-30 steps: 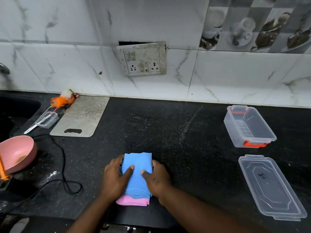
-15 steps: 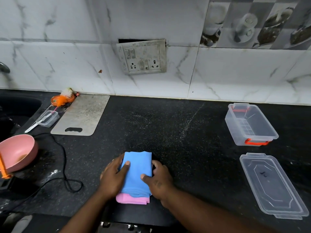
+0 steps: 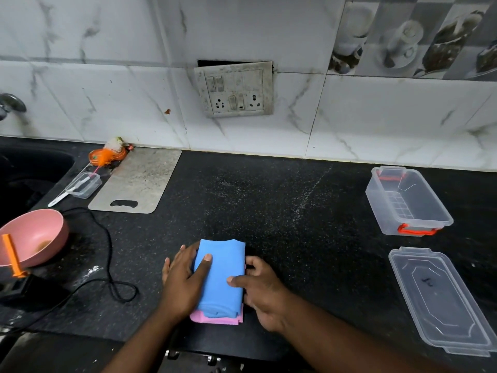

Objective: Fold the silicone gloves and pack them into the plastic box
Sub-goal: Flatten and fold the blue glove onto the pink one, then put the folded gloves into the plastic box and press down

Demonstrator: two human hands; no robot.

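Note:
A folded blue glove [image 3: 222, 275] lies on top of a folded pink glove [image 3: 215, 319] near the front edge of the black counter. My left hand [image 3: 183, 284] grips the stack from its left side, thumb on top of the blue glove. My right hand [image 3: 263, 289] grips it from the right, thumb pressed onto the blue surface. The clear plastic box [image 3: 407, 200] with red latches stands open and empty at the far right. Its clear lid [image 3: 441, 300] lies flat in front of it.
A grey cutting board [image 3: 139, 181] lies at the back left, beside a small clear container [image 3: 84, 184] and an orange scrubber [image 3: 107, 154]. A pink bowl [image 3: 32, 235] and a black cable [image 3: 107, 267] sit at the left. A dark sink [image 3: 29, 170] is at far left.
Both hands have shifted slightly along the stack's sides, still pressing the folded gloves. The view has tilted a little; the gloves stay in place.

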